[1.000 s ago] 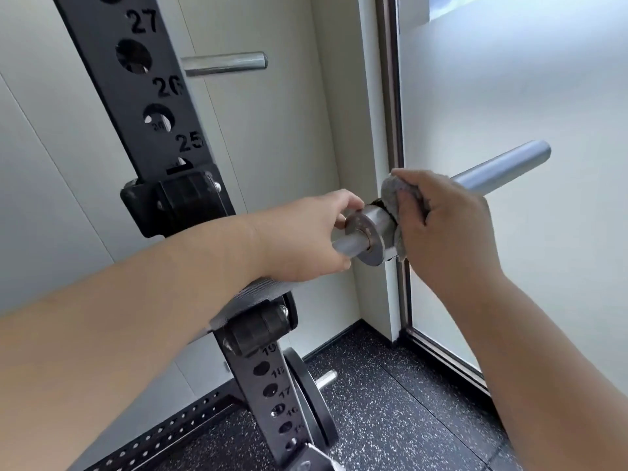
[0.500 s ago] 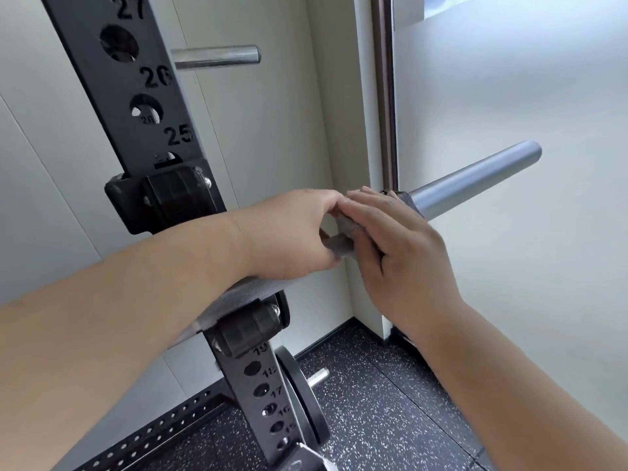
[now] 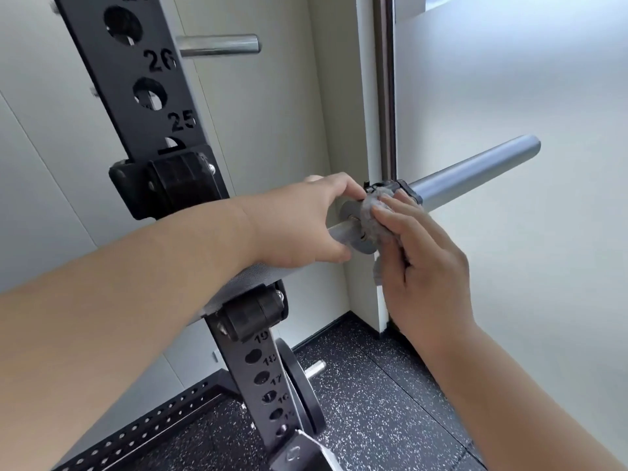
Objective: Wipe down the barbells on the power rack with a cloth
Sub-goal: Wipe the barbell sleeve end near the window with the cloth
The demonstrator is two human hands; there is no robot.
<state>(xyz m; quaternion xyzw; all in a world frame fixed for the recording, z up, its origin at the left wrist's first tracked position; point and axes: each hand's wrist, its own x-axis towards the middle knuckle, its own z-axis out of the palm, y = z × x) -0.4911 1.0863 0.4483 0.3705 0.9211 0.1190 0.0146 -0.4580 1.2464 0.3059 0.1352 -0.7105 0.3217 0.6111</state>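
Observation:
A steel barbell (image 3: 475,173) lies across the black power rack upright (image 3: 142,96), its sleeve sticking out to the right. My left hand (image 3: 302,226) grips the bar's shaft just inside the round collar (image 3: 353,229). A grey cloth (image 3: 372,215) lies over the collar's front face, and my right hand (image 3: 421,263) holds it there with its fingers pressed against the collar. A loose end of the cloth hangs below my right palm. My left forearm hides most of the shaft.
A second bar end (image 3: 217,45) sticks out higher on the rack. A black weight plate (image 3: 299,389) sits on a peg low on the upright. A white wall corner and a frosted glass panel (image 3: 526,79) stand close behind. The floor is speckled black rubber (image 3: 390,419).
My right hand has slid with the cloth from the sleeve side of the collar to the collar's front face and lower. My left hand stays on the shaft.

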